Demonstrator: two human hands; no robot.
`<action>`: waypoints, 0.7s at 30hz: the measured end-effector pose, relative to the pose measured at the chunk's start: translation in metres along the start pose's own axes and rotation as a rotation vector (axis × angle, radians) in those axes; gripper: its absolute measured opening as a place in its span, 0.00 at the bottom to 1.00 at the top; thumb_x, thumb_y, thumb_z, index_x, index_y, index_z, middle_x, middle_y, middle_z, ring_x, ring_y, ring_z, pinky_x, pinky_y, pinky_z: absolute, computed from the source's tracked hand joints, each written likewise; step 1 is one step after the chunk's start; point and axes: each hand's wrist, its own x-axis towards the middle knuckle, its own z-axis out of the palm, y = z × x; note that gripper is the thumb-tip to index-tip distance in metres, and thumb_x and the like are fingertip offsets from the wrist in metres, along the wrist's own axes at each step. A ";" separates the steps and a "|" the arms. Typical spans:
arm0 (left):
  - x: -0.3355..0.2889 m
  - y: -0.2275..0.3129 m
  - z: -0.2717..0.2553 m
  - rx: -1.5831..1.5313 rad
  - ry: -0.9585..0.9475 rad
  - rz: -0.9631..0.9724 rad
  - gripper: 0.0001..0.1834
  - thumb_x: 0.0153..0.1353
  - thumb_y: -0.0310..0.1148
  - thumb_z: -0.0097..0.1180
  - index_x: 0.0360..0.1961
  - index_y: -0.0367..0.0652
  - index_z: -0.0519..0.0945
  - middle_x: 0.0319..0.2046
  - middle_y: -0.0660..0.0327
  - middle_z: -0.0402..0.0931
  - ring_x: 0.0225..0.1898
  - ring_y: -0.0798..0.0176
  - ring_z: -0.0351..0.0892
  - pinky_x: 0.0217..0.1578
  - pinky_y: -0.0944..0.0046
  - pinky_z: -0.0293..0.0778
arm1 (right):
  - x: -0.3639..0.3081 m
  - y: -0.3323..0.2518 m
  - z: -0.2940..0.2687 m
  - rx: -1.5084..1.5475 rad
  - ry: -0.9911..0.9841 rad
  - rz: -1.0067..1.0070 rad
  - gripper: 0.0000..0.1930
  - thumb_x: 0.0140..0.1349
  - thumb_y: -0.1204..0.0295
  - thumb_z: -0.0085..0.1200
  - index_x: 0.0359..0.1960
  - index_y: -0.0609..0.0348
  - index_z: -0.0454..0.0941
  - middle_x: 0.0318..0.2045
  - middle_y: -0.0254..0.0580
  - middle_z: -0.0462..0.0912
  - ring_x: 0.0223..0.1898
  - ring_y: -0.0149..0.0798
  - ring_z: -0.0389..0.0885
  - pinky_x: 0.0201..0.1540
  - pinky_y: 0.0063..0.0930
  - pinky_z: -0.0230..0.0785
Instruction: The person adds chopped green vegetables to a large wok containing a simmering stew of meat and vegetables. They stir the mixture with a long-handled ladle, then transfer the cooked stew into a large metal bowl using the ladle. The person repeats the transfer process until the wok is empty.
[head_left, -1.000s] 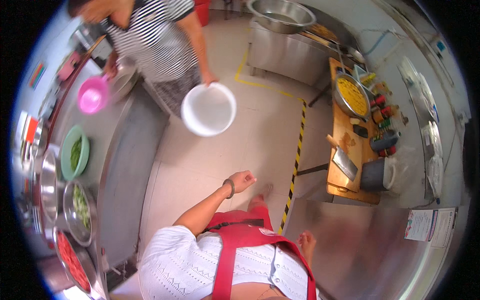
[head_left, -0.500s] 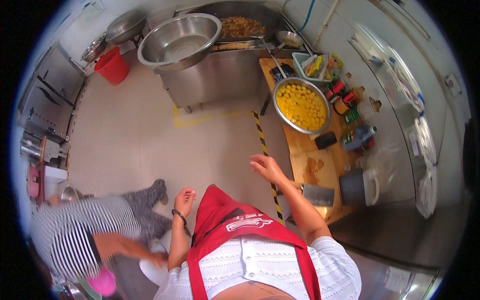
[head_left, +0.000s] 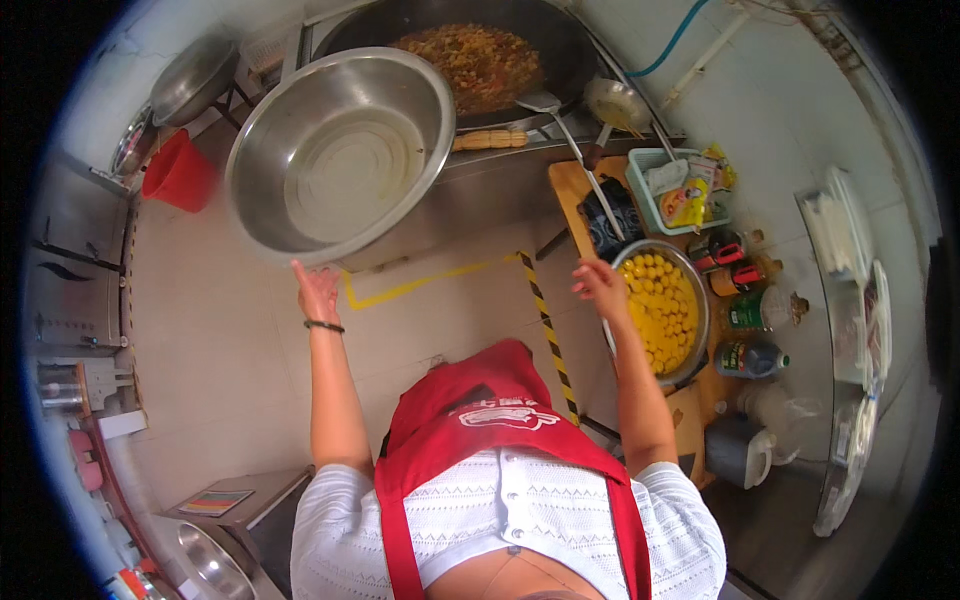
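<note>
My left hand (head_left: 318, 293) is open, its fingers stretched out at the near rim of a large steel basin (head_left: 262, 195). Whether the fingertips touch that rim, I cannot tell. The basin stands on the stove edge and looks empty but for a little shine at its bottom. Over the left edge of a steel bowl (head_left: 704, 300) hovers my right hand (head_left: 602, 286), fingers loosely bent and apart, holding nothing. Round yellow pieces like egg yolks (head_left: 658, 315) lie in yellow liquid in that bowl. Behind the basin, a big wok (head_left: 350, 32) contains chopped reddish-brown food (head_left: 475, 65).
A long-handled spatula (head_left: 590, 170) leans from the wok onto the wooden table (head_left: 570, 190). Beside it are a ladle (head_left: 615, 103), a green basket (head_left: 645, 195) of packets and several bottles (head_left: 750, 358). On the floor at left stands a red bucket (head_left: 180, 175).
I have come closer to the stove and bowl. My left hand has reached forward to the basin, my right hand towards the bowl. The person in the striped top has gone out of view.
</note>
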 end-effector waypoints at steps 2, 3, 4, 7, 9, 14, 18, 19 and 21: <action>0.053 0.011 0.016 -0.170 0.102 -0.009 0.32 0.52 0.52 0.59 0.44 0.33 0.70 0.41 0.55 0.74 0.40 0.61 0.75 0.31 0.65 0.69 | 0.038 -0.019 -0.007 -0.023 0.044 -0.009 0.15 0.61 0.69 0.50 0.47 0.63 0.72 0.32 0.36 0.80 0.26 0.26 0.78 0.26 0.19 0.68; 0.076 0.010 0.007 -0.223 0.069 0.024 0.29 0.53 0.46 0.61 0.45 0.32 0.70 0.40 0.55 0.74 0.38 0.59 0.75 0.35 0.60 0.72 | 0.060 -0.022 -0.012 -0.035 0.063 -0.009 0.15 0.61 0.69 0.50 0.48 0.63 0.72 0.32 0.36 0.80 0.26 0.26 0.78 0.26 0.19 0.68; 0.101 0.001 -0.004 -0.303 0.110 0.038 0.23 0.54 0.41 0.59 0.43 0.32 0.72 0.39 0.57 0.75 0.38 0.58 0.75 0.37 0.58 0.73 | 0.083 -0.024 -0.023 -0.048 0.096 -0.007 0.16 0.62 0.68 0.50 0.48 0.64 0.73 0.32 0.37 0.80 0.26 0.26 0.78 0.26 0.19 0.68; 0.103 -0.001 -0.010 0.020 0.480 -0.005 0.30 0.50 0.49 0.56 0.48 0.36 0.72 0.48 0.53 0.72 0.46 0.54 0.72 0.44 0.58 0.68 | 0.160 -0.042 -0.062 -0.138 0.192 -0.064 0.17 0.61 0.65 0.51 0.47 0.63 0.73 0.32 0.38 0.80 0.27 0.28 0.78 0.27 0.22 0.69; 0.059 0.014 0.012 -0.098 0.226 -0.025 0.32 0.52 0.50 0.53 0.50 0.35 0.72 0.53 0.51 0.68 0.49 0.53 0.70 0.50 0.57 0.64 | 0.210 -0.049 -0.096 -0.301 0.286 -0.115 0.19 0.60 0.62 0.51 0.48 0.62 0.73 0.33 0.40 0.80 0.28 0.32 0.78 0.30 0.27 0.70; 0.075 0.012 -0.104 0.175 0.751 0.246 0.26 0.51 0.46 0.57 0.37 0.28 0.76 0.34 0.57 0.75 0.27 0.62 0.70 0.29 0.61 0.68 | 0.342 -0.058 -0.121 -1.068 0.496 -0.123 0.19 0.58 0.63 0.53 0.50 0.55 0.73 0.40 0.47 0.77 0.38 0.41 0.77 0.37 0.36 0.71; 0.066 0.025 -0.033 0.320 0.736 0.129 0.27 0.50 0.54 0.55 0.36 0.37 0.76 0.20 0.65 0.69 0.12 0.70 0.51 0.13 0.66 0.52 | 0.418 -0.022 -0.157 -1.516 0.517 -0.128 0.22 0.58 0.62 0.52 0.53 0.57 0.69 0.48 0.50 0.71 0.42 0.44 0.75 0.37 0.45 0.71; 0.056 0.028 -0.003 0.335 0.747 0.124 0.28 0.50 0.55 0.54 0.36 0.37 0.76 0.20 0.65 0.69 0.13 0.70 0.51 0.13 0.66 0.52 | 0.431 -0.017 -0.158 -1.565 0.462 -0.011 0.22 0.58 0.62 0.52 0.54 0.57 0.68 0.47 0.50 0.72 0.42 0.45 0.76 0.37 0.46 0.71; 0.050 0.039 0.019 0.412 0.767 0.045 0.35 0.50 0.61 0.52 0.42 0.35 0.75 0.24 0.61 0.74 0.14 0.65 0.62 0.16 0.59 0.62 | 0.448 -0.009 -0.155 -1.571 0.336 0.195 0.21 0.59 0.64 0.50 0.53 0.58 0.68 0.43 0.50 0.74 0.38 0.46 0.76 0.33 0.45 0.71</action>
